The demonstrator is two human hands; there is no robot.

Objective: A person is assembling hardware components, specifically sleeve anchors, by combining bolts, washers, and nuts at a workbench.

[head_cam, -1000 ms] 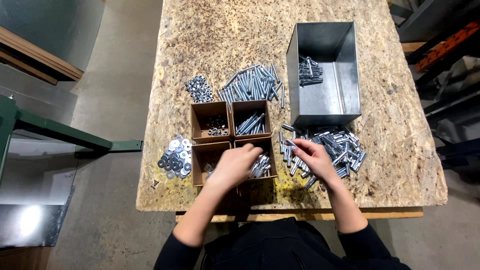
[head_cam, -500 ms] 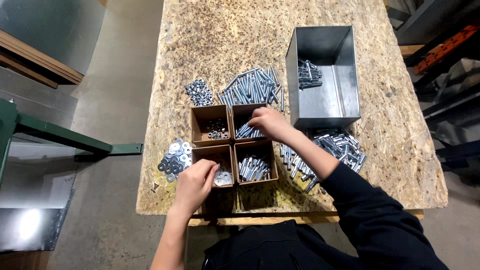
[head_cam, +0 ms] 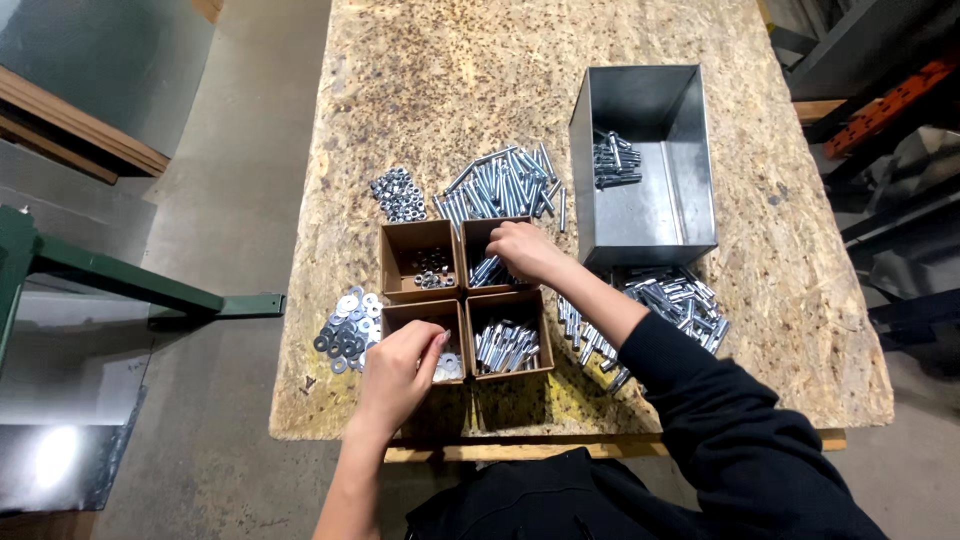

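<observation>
Four small brown cardboard boxes (head_cam: 465, 300) are sitting together in a square near the front edge of the bench (head_cam: 420, 90), whose top is rough, speckled chipboard. The right hand (head_cam: 522, 250) is reaching into the box at 1 o'clock of the group, its fingers (head_cam: 500, 262) curling down among short silvery bolts (head_cam: 487, 270); whether they are pinching one cannot be told. The left hand (head_cam: 398, 372) is hovering over the box at 7 o'clock, fingers loosely bent and drawn together above flat shiny washers (head_cam: 448, 365), and a grip cannot be made out here either. The box at 11 o'clock is holding small dark nuts (head_cam: 432, 268), and the one at 5 o'clock is holding stubby bolts (head_cam: 507, 346) lying side by side. At 9 o'clock of the boxes, a loose heap of washers (head_cam: 345, 330) is lying on the bench; at 12 o'clock, long bright bolts (head_cam: 503, 185) are fanning out beside a small pile of nuts (head_cam: 398, 195). At 2 o'clock a smooth grey sheet-metal bin (head_cam: 660, 200) is standing open with a few bolts inside, and more bolts (head_cam: 675, 300) are spreading at 3 o'clock.
</observation>
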